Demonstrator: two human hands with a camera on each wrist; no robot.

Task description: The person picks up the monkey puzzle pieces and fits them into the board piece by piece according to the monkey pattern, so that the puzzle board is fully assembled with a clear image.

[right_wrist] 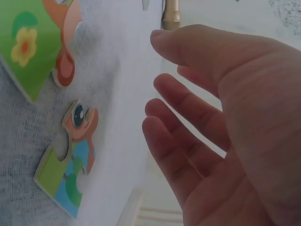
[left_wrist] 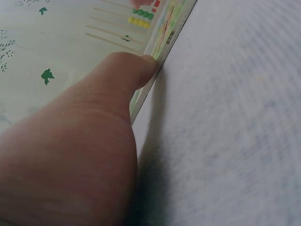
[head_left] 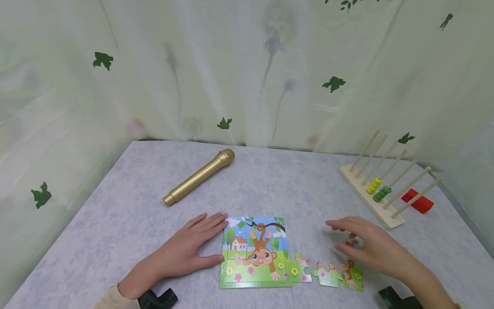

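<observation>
A square jigsaw board (head_left: 252, 253) with a monkey picture lies on the table. My left hand (head_left: 194, 244) lies flat at its left side, the thumb and fingertips right at the board's edge. In the left wrist view, the thumb (left_wrist: 124, 70) meets that edge. To the right, my right hand (head_left: 372, 244) hovers with relaxed, parted fingers and nothing in them. Under it is a loose puzzle piece with a monkey's eye (right_wrist: 77, 120), mostly hidden in the head view. Several loose pieces line the board's lower right, including a yellow-flower piece (head_left: 353, 277).
A gold microphone (head_left: 198, 177) lies behind my left hand. At the right stands a wooden peg rack (head_left: 370, 199) with yellow beads (head_left: 374, 186) and green beads (head_left: 382, 194). Red blocks (head_left: 417, 201) are beside it. A patterned curtain (head_left: 247, 77) hangs behind the table.
</observation>
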